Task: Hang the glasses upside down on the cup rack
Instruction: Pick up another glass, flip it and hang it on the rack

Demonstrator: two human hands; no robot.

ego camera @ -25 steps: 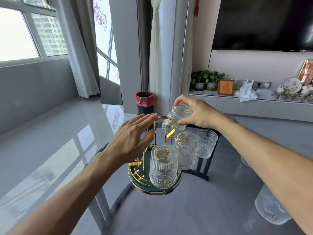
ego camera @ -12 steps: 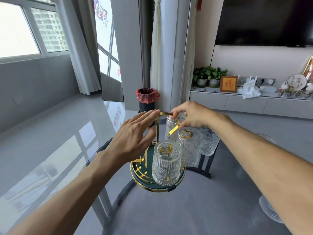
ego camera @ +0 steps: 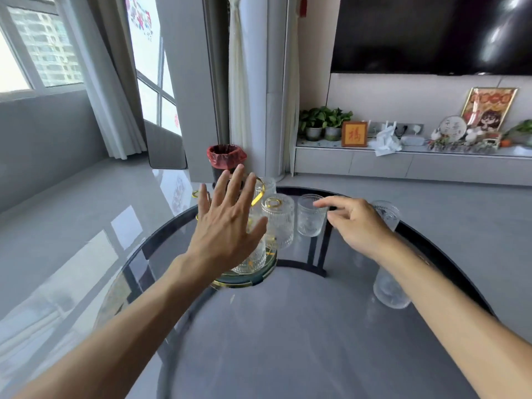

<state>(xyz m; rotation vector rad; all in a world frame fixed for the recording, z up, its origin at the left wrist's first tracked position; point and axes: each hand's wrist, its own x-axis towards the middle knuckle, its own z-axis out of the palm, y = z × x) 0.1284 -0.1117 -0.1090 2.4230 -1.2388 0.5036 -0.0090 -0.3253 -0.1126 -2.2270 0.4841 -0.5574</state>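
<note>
Red character 福 on small framed orange plaque [ego camera: 354,134], on the shelf [ego camera: 331,145] beside potted plants [ego camera: 322,123]

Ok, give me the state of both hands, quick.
Left hand: open, fingers spread, holding nothing, in front of the cup rack.
Right hand: open, loosely curled, empty, fingertips by an upright glass.

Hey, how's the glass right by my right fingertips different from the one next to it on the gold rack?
The glass by the right hand stands on the glass table, mouth up; the racked glass hangs upside down, base up. A gold loop of the rack shows through the racked glass; the standing one holds nothing. The racked glass looks taller. Both are clear, ribbed tumblers.
</note>
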